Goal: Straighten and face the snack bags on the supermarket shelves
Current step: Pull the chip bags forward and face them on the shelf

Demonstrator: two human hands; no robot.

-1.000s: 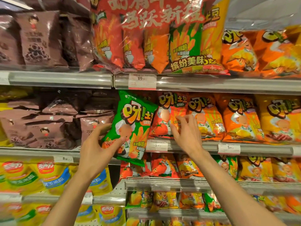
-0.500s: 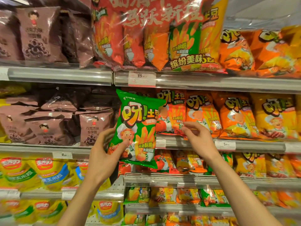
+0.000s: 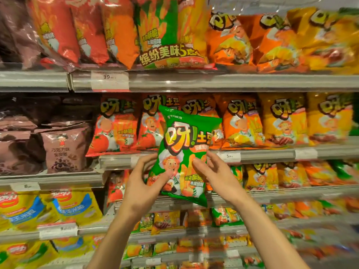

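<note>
Between the left hand (image 3: 141,188), thumb and fingers pinching its lower corner, and the loosely spread right hand (image 3: 215,175) touching its edge, the green snack bag (image 3: 184,152) could slip from so slight a grip.

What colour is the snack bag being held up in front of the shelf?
Green, seen in the head view: the snack bag has a yellow-orange logo and a cartoon chef on it.

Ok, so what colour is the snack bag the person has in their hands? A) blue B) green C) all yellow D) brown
B: the bag held up in front of the shelf is bright green, with the left hand gripping its lower left corner and the right hand touching its right side.
</note>
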